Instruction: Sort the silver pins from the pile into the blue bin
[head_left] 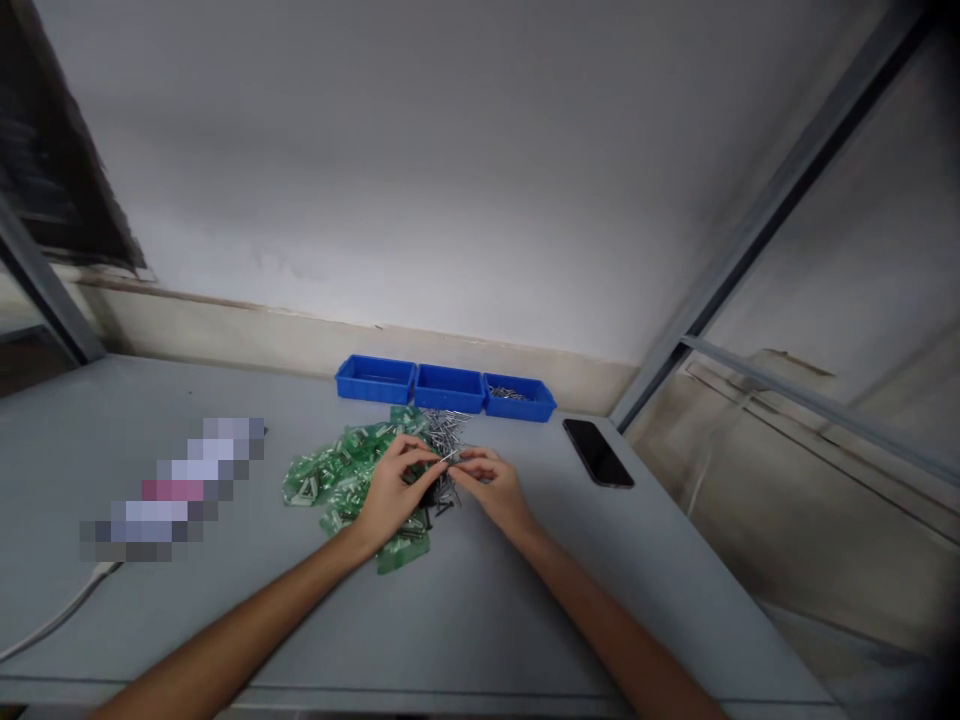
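Observation:
My left hand (pixel 396 487) and my right hand (pixel 496 487) meet over a loose heap, their fingertips pinched together. A thin silver screw or nail (pixel 450 456) shows between the fingertips, seemingly touched by both hands. Beneath and behind them lies a pile of similar metal pieces (pixel 444 428), some dark. Just left of it, partly under my left hand, are several green plastic bags (pixel 341 470) with small light-coloured parts inside.
Three blue bins stand in a row behind the heap: the left bin (pixel 375 392), the middle bin (pixel 448 402), and the right bin (pixel 517 408) with metal pieces. A black phone (pixel 598 453) lies at right. A blurred-out object (pixel 180 480) with a white cable (pixel 64 620) is at left.

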